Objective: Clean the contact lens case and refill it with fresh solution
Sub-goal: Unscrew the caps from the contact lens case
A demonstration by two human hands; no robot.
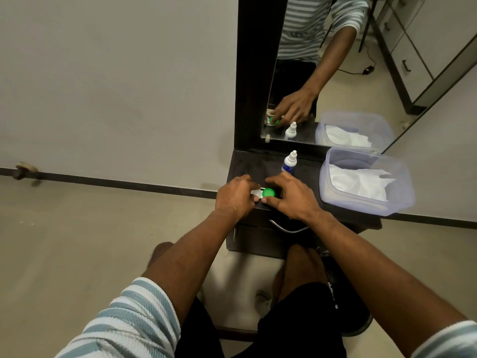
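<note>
Head view of the work surface. The contact lens case (264, 193) lies on the near edge of a dark dresser top (251, 164), and all positions below are given relative to this case. The left hand (236, 196) is curled over the case's left half, its fingertips pressed on the white cap (255, 194); how far the fingers close around that cap is hidden by the hand itself. The right hand (290, 196) is half closed around the case's right half, thumb at the near side and fingers arched over the far side of the green cap (269, 193), which shows between the two hands. Whether either cap is seated, loosened or being turned cannot be read from this view. The solution bottle (289, 162) stands upright just beyond and slightly right of the case, its white nozzle cap on and untouched. A clear plastic tub (405, 188) holding white tissue (357, 180) sits well to the right of the case. A mirror (335, 73) rises behind the case and repeats the hand, bottle and tub. Judged step: the case is being steadied with one hand while a cap is worked with the other, most likely unscrewing to open the wells, since the bottle is unopened. Judged next move: a firm hold on the case body, a twist of the green cap, and a clear spot beside the case to set it down.
</note>
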